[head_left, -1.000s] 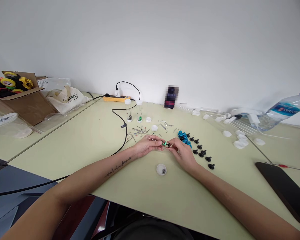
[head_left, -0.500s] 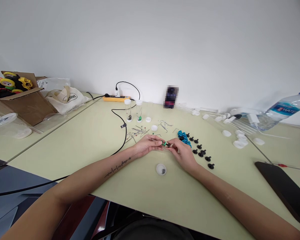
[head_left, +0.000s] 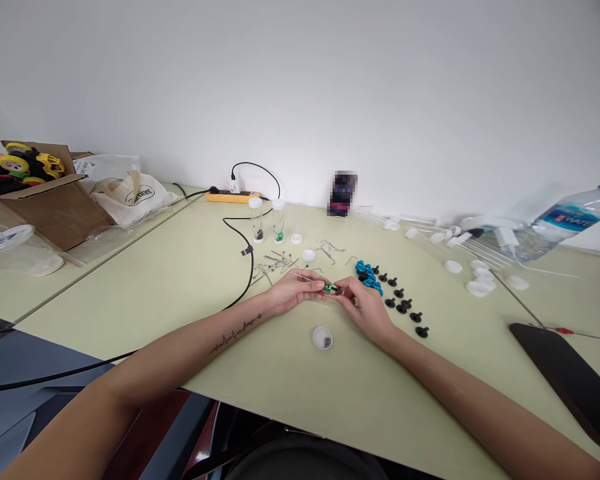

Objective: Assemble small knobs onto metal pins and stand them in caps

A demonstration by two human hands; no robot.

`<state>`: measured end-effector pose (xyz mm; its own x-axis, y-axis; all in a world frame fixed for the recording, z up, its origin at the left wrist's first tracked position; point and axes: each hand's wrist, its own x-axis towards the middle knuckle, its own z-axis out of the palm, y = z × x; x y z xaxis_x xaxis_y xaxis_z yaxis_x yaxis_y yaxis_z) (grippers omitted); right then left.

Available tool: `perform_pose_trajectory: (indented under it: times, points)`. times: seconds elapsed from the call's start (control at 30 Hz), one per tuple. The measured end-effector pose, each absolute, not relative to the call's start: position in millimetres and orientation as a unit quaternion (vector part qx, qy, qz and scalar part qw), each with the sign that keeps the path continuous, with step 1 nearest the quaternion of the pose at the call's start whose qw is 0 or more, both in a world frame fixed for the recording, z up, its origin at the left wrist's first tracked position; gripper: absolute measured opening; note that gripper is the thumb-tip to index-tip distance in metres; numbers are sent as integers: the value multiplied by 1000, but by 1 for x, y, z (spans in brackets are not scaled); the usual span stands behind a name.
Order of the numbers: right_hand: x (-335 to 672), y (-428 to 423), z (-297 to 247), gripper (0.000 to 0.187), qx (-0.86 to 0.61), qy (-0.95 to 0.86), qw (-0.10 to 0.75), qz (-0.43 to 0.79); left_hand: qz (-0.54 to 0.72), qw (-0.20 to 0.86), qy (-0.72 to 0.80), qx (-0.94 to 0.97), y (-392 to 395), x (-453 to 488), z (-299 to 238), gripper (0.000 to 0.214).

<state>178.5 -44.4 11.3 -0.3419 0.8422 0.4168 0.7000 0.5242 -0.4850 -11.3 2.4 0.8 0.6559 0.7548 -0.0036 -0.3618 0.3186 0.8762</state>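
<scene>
I pinch a small green part (head_left: pixel 331 288) between the fingertips of my left hand (head_left: pixel 294 292) and my right hand (head_left: pixel 364 305), both clenched on it just above the table (head_left: pixel 180 280). It sits between my 2 hands, near a heap of blue knobs (head_left: pixel 369 272) and a scatter of black knobs (head_left: pixel 403 305). A small white cap (head_left: pixel 323 339) with dark bits in it lies near my wrists. Thin metal pins (head_left: pixel 279 262) lie beyond my left hand.

- Left hand (head_left: pixel 296 291) and right hand (head_left: pixel 364 305) meet over a pale green table (head_left: pixel 190 280), both pinching a small green part (head_left: pixel 331 288).
- A white cap (head_left: pixel 323 339) (dark bits inside) sits near them; black knobs (head_left: pixel 403 305) lie beside the right hand.
</scene>
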Motion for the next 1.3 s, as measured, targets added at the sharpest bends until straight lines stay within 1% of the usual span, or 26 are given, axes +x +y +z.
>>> perform_pose_trajectory:
  times: [0.2, 0.27, 0.37, 0.5, 0.63, 0.73, 0.8, 0.87, 0.97, 1.07, 1.13, 1.23, 1.3]
  points:
    - [179, -45, 15, 32, -481, -829, 262, 115, 343, 787, 203, 471, 1, -12, 1, 25]
    - [179, -44, 13, 29, -480, -828, 268, 108, 346, 786, 206, 469, 1, -12, 1, 26]
    - [180, -43, 9, 19, -478, -820, 302, 89, 353, 785, 210, 464, 3, -12, 0, 27]
    - [180, -43, 8, 15, -465, -818, 327, 88, 355, 783, 209, 466, 3, -12, -1, 26]
    - [179, -45, 11, 22, -483, -805, 329, 101, 364, 780, 212, 464, 1, -11, 1, 27]
    - [179, -44, 13, 21, -491, -808, 308, 104, 370, 778, 216, 460, 1, -11, 1, 26]
    - [179, -43, 13, 25, -488, -815, 295, 102, 370, 778, 219, 459, 1, -11, 1, 25]
    - [179, -42, 12, 22, -487, -816, 296, 101, 371, 778, 220, 457, 2, -11, 0, 25]
    - [180, -41, 11, 14, -475, -813, 319, 105, 373, 779, 218, 454, 3, -12, -1, 26]
    - [180, -42, 11, 14, -464, -813, 336, 104, 370, 781, 217, 455, 4, -12, -1, 26]
    - [180, -42, 11, 14, -469, -813, 329, 102, 366, 782, 217, 456, 3, -12, -1, 26]
    - [180, -43, 12, 25, -475, -820, 302, 108, 357, 784, 217, 459, 3, -12, -1, 26]
    - [180, -43, 12, 28, -474, -824, 293, 106, 355, 785, 218, 460, 3, -12, -2, 26]
